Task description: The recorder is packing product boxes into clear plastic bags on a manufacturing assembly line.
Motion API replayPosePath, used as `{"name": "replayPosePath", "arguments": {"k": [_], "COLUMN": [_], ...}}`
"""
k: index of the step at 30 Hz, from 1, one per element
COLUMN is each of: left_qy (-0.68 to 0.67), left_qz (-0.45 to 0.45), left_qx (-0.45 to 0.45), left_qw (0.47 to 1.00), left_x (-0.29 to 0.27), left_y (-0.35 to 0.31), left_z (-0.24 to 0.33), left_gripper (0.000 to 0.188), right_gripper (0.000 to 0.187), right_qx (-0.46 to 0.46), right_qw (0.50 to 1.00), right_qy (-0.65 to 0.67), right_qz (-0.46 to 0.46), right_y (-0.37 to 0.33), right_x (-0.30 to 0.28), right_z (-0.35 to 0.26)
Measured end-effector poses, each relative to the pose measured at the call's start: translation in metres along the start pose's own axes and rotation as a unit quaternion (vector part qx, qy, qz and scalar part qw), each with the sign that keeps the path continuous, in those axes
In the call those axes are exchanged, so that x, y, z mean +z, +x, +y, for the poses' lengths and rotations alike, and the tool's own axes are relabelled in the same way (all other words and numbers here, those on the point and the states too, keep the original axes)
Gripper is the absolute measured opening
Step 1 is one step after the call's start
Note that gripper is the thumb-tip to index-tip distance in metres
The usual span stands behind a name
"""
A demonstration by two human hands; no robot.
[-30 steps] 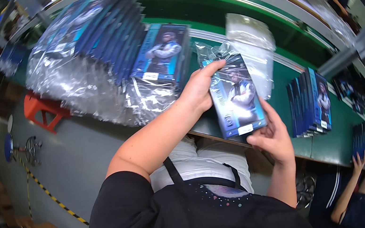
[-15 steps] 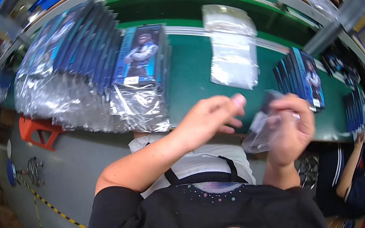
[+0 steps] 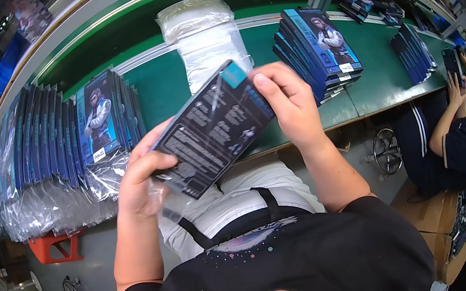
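A flat dark box (image 3: 215, 127) with a light-blue corner is held slantwise in front of me, its printed back face up. My left hand (image 3: 143, 175) is closed on its lower left end, thumb on top. Clear plastic from a bag (image 3: 178, 203) shows below that end; how much of the box it covers, I cannot tell. My right hand (image 3: 289, 97) pinches the upper right end, with its fingers curled. Beyond the box, a pile of clear plastic bags (image 3: 204, 43) lies on the green table (image 3: 158, 93).
Bagged boxes (image 3: 43, 139) stand in a long row at the left. To the right is a stack of boxes (image 3: 324, 46), with another group (image 3: 413, 53) farther right. A person (image 3: 460, 115) sits at the far right. A red stool (image 3: 57, 249) stands below the left row.
A dark box is now between my hands, where earlier my right hand held a clear bag and my left was empty. The view has shifted to the right.
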State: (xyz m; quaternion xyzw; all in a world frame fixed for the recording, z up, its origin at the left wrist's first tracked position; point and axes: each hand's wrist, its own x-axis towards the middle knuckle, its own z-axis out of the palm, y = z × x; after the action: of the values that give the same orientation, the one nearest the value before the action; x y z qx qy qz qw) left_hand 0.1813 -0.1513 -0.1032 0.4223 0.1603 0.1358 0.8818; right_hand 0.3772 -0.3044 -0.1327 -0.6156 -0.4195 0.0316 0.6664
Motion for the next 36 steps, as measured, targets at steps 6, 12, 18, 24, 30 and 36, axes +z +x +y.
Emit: {"name": "replayPosePath", "arguments": {"k": [6,12,18,24,30,36], "left_qy": [0.086,0.316,0.835,0.747,0.713,0.811], "left_qz": [0.062,0.195,0.307,0.231,0.097,0.198], "left_qx": [0.026,0.359,0.257,0.426,0.293,0.149], "left_qw": [0.994,0.857,0.377,0.455,0.630,0.529], "left_x": [0.008,0.005,-0.056,-0.007,-0.033,-0.073], "left_y": [-0.012,-0.022,0.020,0.025,0.075,0.090], "left_z": [0.010,0.028,0.033,0.020,-0.055,-0.061], "left_gripper": [0.059,0.051,0.050,0.046,0.050,0.072], "right_gripper": [0.017,0.023,0.020,0.018,0.017,0.017], "right_qx": [0.189,0.181,0.184,0.189,0.202,0.216], "right_qw": [0.976,0.956,0.964,0.964,0.963,0.963], "right_qy": [0.105,0.197,0.189,0.185,0.175,0.153], "right_qz": [0.037,0.122,0.020,0.012,-0.041,-0.053], "right_y": [-0.004,0.004,-0.004,-0.014,-0.022,-0.031], "right_x": [0.021,0.020,0.009,0.007,0.021,0.021], "right_z": [0.016,0.010,0.006,0.007,0.007,0.012]}}
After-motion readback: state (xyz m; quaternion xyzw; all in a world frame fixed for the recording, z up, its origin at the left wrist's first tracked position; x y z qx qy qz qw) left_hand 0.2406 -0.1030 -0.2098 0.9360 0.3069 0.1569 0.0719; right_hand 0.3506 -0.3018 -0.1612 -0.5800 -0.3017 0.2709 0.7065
